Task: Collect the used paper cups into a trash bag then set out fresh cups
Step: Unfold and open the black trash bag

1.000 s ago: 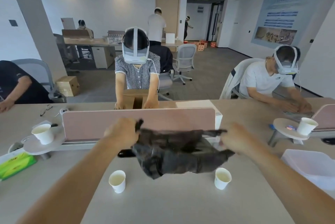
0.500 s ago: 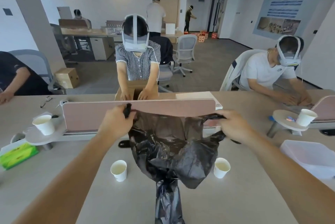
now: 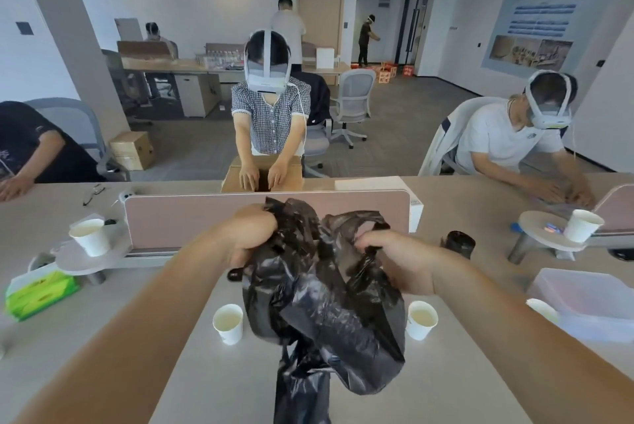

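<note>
Both forearms are reaching fwd over the desk [image 3: 137, 348]. L hand [image 3: 250, 235] is gripping the bunched top of the black trash bag [image 3: 329, 314], fingers curled into the plastic. R hand [image 3: 401, 259] is clutching the opposite rim, knuckles up. Bag is hanging between them, its lower end draping twd the near desk edge, w/ one paper cup [image 3: 228, 322] standing on its left and a second cup [image 3: 421, 319] on its right.

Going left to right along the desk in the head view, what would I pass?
A green tissue box, paper cup on the left shelf, paper cup left of the bag, black trash bag, paper cup right of the bag, paper cup on the right shelf.
</note>
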A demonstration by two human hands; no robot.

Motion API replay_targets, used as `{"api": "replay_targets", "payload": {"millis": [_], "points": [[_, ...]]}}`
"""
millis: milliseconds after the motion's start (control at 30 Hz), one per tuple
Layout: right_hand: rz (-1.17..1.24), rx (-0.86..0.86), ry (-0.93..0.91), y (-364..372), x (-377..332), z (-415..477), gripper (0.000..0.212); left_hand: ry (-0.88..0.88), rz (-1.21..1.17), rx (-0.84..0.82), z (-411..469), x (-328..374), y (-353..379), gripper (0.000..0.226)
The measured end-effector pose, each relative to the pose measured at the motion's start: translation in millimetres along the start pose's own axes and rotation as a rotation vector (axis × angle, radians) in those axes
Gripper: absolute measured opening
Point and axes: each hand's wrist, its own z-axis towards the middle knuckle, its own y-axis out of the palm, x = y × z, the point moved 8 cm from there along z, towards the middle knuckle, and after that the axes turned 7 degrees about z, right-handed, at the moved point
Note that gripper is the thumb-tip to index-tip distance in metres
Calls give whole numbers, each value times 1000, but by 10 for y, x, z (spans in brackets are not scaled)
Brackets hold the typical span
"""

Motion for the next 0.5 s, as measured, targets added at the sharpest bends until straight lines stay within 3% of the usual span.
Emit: {"api": "replay_targets", "payload": {"millis": [133, 233, 333, 400, 433, 500], "points": [[-102, -62, -23, 224, 3, -83, 45, 20, -150, -130, -112, 164, 173, 22], [-399, 166, -203, 56, -292, -76, 23, 180, 61, -77, -120, 405, 36, 9], [-546, 515, -412, -217, -885, -147, 11, 465, 442, 183, -157, 847, -234, 41], [-421, 672, -674, -320, -1430, -456, 18, 766, 399, 404, -401, 1272, -415, 39], [-336, 741, -851, -339, -1707, -762, 20, 953, 329, 592, -677, 1486, -571, 33], [-223, 966, -1299, -328, -2011, -1608, 15, 1336, 175, 936, -1209, 1640, -852, 27]]}}
